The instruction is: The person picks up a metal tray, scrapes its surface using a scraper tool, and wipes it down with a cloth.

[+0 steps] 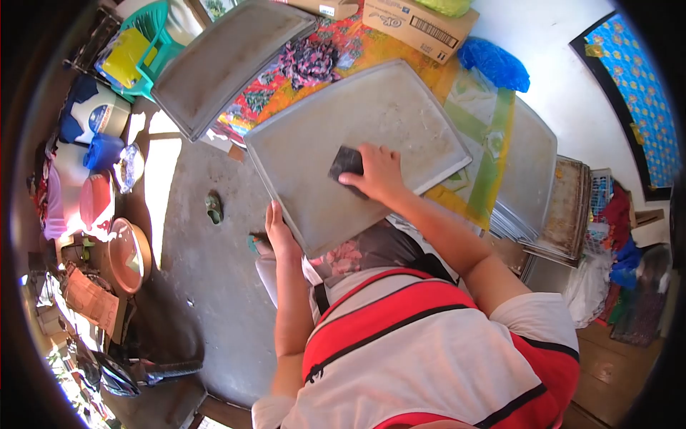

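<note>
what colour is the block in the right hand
The block is dark grey to black, clearest in the head view.

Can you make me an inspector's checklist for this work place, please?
Surface: bright patterned cover, partly hidden.
Job's things: grey tray, specks on its face; dark block against it.
Clutter: cardboard box, blue plastic bag and bunched dark cloth beyond the tray.
Grippers: bare hands; left hand at the tray's edge, right hand holding the block.
Cables: nothing seen.
Surroundings: green shoe on the grey floor; more trays at the right.
</note>
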Available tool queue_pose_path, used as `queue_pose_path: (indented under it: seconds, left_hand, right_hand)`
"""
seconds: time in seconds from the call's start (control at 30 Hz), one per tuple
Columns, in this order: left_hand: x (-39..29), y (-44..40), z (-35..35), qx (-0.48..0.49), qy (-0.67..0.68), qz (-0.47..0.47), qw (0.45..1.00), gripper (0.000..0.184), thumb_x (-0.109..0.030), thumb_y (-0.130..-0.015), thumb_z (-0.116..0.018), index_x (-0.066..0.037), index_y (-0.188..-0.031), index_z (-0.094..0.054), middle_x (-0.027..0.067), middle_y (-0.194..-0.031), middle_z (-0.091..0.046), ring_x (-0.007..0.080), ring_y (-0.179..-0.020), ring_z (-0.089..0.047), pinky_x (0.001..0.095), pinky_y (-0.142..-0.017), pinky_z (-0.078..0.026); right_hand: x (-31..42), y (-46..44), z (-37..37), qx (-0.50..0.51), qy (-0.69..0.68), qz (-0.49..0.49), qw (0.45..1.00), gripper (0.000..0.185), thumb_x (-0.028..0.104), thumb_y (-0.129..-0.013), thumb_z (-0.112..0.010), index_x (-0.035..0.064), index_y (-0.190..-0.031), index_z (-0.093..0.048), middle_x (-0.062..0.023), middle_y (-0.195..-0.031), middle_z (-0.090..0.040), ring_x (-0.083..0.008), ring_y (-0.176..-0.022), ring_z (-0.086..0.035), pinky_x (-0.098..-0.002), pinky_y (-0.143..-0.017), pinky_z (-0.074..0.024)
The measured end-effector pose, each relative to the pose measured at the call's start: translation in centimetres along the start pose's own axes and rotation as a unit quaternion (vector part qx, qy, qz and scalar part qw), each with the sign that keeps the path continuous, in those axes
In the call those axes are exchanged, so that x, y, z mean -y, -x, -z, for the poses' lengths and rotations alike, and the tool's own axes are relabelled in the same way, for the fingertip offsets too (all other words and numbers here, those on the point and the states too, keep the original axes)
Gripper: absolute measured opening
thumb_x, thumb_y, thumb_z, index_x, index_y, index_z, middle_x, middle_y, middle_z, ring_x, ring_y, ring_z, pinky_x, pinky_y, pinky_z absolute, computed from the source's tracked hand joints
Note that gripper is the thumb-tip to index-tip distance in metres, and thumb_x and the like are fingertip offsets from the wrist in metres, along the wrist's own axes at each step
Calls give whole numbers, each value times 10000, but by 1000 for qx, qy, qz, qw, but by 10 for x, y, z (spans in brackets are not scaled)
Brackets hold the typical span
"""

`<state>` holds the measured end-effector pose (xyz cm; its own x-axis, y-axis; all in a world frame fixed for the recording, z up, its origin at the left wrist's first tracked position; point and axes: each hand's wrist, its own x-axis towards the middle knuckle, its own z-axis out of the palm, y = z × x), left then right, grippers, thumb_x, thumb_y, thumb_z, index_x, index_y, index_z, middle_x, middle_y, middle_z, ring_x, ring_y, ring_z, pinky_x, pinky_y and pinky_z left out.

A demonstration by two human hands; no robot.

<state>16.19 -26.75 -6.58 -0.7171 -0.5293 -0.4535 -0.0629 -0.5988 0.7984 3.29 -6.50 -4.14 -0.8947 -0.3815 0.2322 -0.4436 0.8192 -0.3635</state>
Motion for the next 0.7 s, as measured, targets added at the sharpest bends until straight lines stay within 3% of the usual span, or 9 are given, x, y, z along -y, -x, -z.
queue_pose_path:
  seconds: [0.1,0.17,0.23,0.33,0.43,0.53,0.63,0.67,0.7]
  left_hand:
    - [2,-2,6,17,21,-39,999,345,-199,-1014,-483,-38,-1318,-508,78,-1165,-625,188,-1031,-619,318,-858,-522]
    - [-7,6,9,19,-9,-11,1000,378,-173,-1013,-482,-57,-1373,-469,75,-1200,-617,182,-1046,-620,315,-849,-530]
    - [-11,9,10,21,-32,7,999,415,-156,-1015,-476,-64,-1417,-432,75,-1236,-607,181,-1061,-619,312,-849,-534]
    - [-8,5,13,30,-51,10,998,452,-148,-1019,-465,-52,-1454,-388,81,-1277,-591,185,-1082,-616,309,-864,-533]
    - [-5,3,15,35,-46,-7,998,461,-142,-1019,-461,-35,-1459,-373,83,-1290,-585,183,-1095,-611,306,-882,-529]
    - [-4,1,14,35,-46,-12,998,461,-142,-1019,-462,-22,-1456,-376,80,-1294,-582,178,-1101,-606,304,-890,-525]
    - [-6,3,17,37,-62,-1,997,460,-143,-1020,-463,-21,-1455,-378,77,-1301,-577,174,-1103,-603,302,-894,-523]
    - [-9,4,15,36,-72,2,997,460,-142,-1020,-461,-21,-1456,-378,77,-1302,-577,175,-1102,-604,302,-897,-522]
    - [-10,5,14,35,-81,6,996,460,-142,-1020,-460,-20,-1456,-377,76,-1302,-577,175,-1102,-604,302,-899,-521]
  right_hand:
    - [-31,-26,28,45,-24,-136,989,689,553,-680,-758,50,-1112,-568,-161,-1055,-651,-353,-1019,-597,-539,-917,-364]
    - [-78,-53,56,-31,5,-244,969,728,609,-678,-742,53,-1115,-568,-142,-1073,-657,-340,-1029,-604,-535,-914,-368]
    - [-138,-83,67,-87,126,-318,936,751,643,-679,-730,56,-1118,-567,-126,-1070,-666,-327,-1008,-619,-521,-905,-379]
    - [-179,-113,67,-111,209,-353,905,740,646,-683,-727,64,-1111,-567,-135,-1099,-655,-331,-1028,-611,-513,-912,-374]
    - [-156,-129,52,-40,175,-300,937,750,653,-696,-711,69,-1141,-558,-141,-1149,-631,-337,-1079,-583,-517,-914,-366]
    - [-98,-107,21,-26,173,-105,979,751,658,-698,-703,73,-1146,-558,-136,-1164,-622,-346,-1077,-583,-523,-905,-372]
    - [-135,-130,24,-85,198,-205,955,737,641,-699,-711,73,-1142,-557,-128,-1131,-632,-327,-1036,-599,-519,-891,-383]
    - [-159,-143,33,-103,183,-282,936,717,618,-697,-722,72,-1131,-556,-126,-1115,-632,-318,-1015,-597,-523,-891,-381]
    - [-155,-145,32,-99,174,-288,937,712,612,-696,-726,72,-1129,-556,-126,-1116,-631,-314,-1026,-590,-522,-892,-380]
